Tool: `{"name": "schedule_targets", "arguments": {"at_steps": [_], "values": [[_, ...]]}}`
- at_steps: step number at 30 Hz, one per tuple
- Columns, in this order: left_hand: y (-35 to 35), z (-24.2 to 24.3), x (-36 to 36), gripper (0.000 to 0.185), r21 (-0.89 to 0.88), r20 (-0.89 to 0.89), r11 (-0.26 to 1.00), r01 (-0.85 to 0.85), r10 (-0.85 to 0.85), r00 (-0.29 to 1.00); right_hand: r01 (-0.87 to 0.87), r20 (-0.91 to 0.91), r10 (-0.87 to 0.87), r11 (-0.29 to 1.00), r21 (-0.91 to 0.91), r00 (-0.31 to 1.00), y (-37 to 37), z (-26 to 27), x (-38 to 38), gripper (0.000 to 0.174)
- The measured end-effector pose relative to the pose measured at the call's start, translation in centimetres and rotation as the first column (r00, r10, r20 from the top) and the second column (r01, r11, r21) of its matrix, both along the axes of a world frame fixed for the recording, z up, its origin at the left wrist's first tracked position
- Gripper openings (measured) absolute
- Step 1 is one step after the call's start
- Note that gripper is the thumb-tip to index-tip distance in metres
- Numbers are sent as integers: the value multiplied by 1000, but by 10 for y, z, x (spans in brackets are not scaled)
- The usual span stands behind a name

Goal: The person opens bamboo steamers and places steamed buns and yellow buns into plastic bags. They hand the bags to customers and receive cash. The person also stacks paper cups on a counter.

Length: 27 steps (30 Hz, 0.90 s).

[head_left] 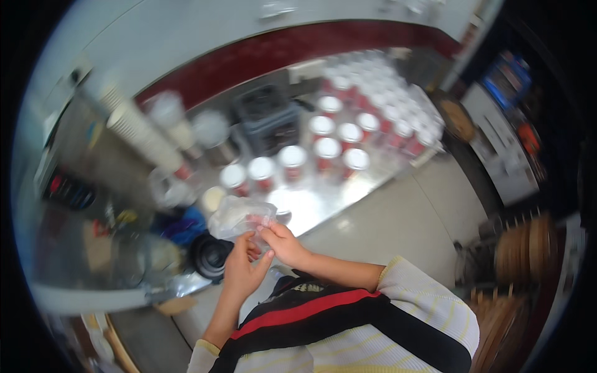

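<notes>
A clear plastic bag (240, 217) with pale contents hangs over the near edge of the metal counter. The thumb and fingers of my right hand (287, 247) pinch its near right edge. My left hand (245, 268) is against the bag's near side, fingers curled and thumb held apart; whether it grips any of the film is unclear. Just beyond, lidded cups with red contents stand in a row, one white-lidded cup (292, 158) among them. A white lid (280, 199) is close behind the bag, and a cream-coloured round lid or cup top (214, 199) is to its left.
Many more white-lidded cups (396, 102) crowd the counter's (308, 210) far right. Stacked paper cups (140, 140) lean at the left, near dark plastic containers (270, 116). A round black object (211, 255) sits left of my hands. Round wooden items (527, 247) are at the right, past the tiled floor (396, 224).
</notes>
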<state>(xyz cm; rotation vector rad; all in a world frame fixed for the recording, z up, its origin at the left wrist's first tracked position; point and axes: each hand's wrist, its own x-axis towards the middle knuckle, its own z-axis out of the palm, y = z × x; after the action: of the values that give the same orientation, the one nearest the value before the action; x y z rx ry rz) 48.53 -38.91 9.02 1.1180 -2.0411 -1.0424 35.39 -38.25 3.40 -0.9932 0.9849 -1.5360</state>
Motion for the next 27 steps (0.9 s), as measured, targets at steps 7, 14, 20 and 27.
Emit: {"name": "schedule_targets", "arguments": {"at_steps": [7, 14, 20, 27], "values": [[122, -77, -230, 34, -71, -199, 923, 378, -385, 901, 211, 230, -280, 935, 285, 932, 164, -4, -193, 41], [219, -84, -437, 17, 162, -547, 740, 653, -483, 683, 521, 658, -483, 839, 158, 578, 337, -23, -342, 28], [298, -68, -576, 19, -79, -15, 126, 989, -992, 126, 712, 270, -764, 645, 277, 586, 394, -123, -474, 32], [350, -55, -765, 33, -59, 22, -392, 918, -920, -392, 808, 855, -516, 524, 270, 49, 504, -85, -672, 33]]}}
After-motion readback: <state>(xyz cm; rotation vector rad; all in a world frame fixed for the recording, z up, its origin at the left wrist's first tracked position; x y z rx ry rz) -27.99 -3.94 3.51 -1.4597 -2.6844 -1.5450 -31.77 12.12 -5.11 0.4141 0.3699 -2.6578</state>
